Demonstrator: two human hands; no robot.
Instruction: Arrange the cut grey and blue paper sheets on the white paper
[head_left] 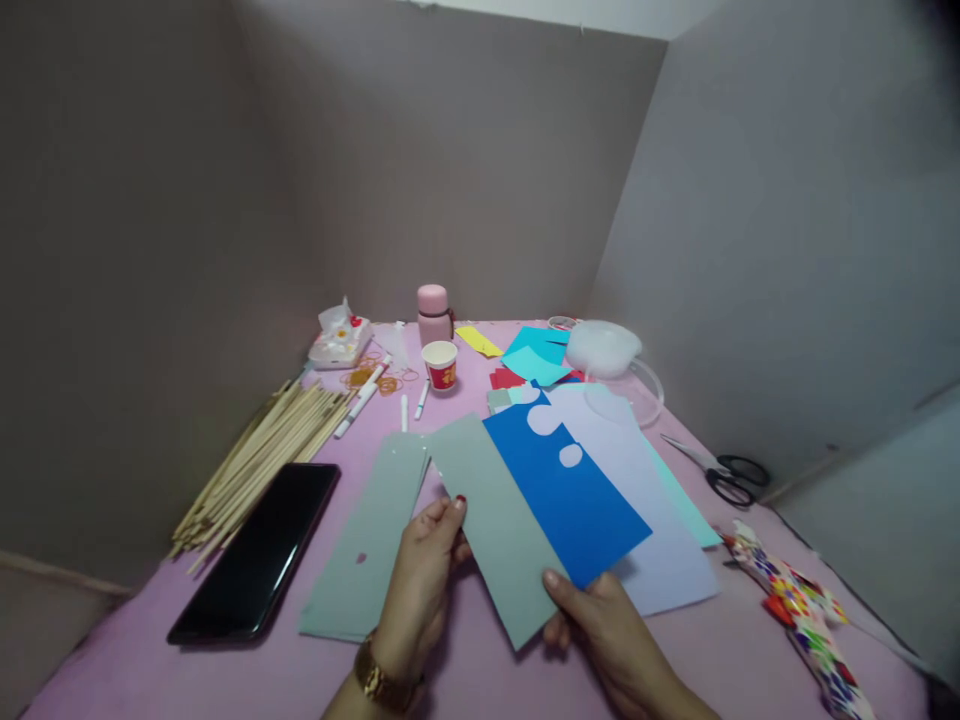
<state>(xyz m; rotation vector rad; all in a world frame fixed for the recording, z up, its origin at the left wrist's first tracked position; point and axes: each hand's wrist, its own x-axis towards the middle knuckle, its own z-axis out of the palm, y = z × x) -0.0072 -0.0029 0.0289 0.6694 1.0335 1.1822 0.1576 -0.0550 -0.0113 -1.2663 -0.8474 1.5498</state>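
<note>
A long grey-green paper strip (491, 520) is held between both hands above the pink table (187, 670). My left hand (424, 580) pinches the strip's left edge with thumb and fingers. My right hand (600, 625) grips its near right corner, thumb on top. A second grey-green strip (371, 540) lies flat to the left. A blue sheet (570, 490) with round holes cut out rests on a pale lilac sheet (652, 500) just right of the held strip.
A black phone (259, 550) and a bundle of wooden sticks (259, 455) lie at the left. Scissors (720, 472) and a patterned wrapper (806, 615) are at the right. A red paper cup (441, 365), pink bottle (433, 313), tissue pack (341, 340), pens, coloured papers and a clear lid (611, 355) stand behind.
</note>
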